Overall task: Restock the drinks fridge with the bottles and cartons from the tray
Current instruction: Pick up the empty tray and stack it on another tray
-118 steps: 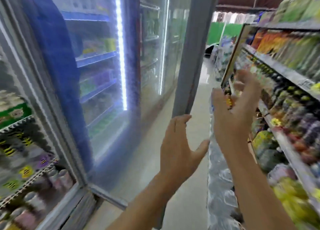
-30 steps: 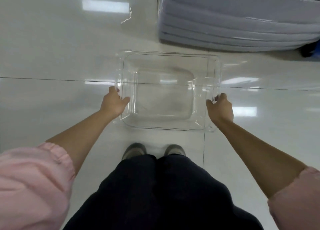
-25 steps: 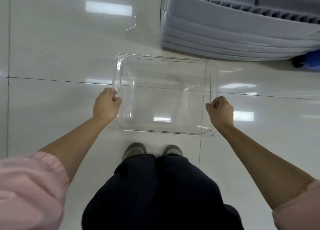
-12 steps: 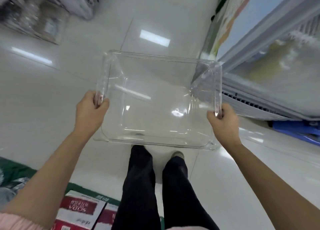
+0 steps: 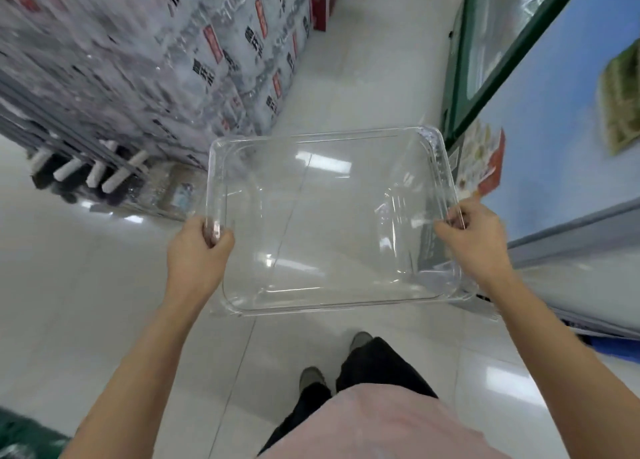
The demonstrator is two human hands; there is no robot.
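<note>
A clear plastic tray [image 5: 332, 223], with nothing in it, is held level above the white tiled floor [image 5: 69, 303]. The left hand [image 5: 197, 254] grips its 9 o'clock rim; the right hand [image 5: 474, 244] grips its 3 o'clock rim. Shrink-wrapped bottle packs [image 5: 156, 53] are stacked at 11 o'clock.

Single head-worn wide-angle view, facing steeply down, close above forearms, tiled floor [image 5: 86, 303] below
</note>
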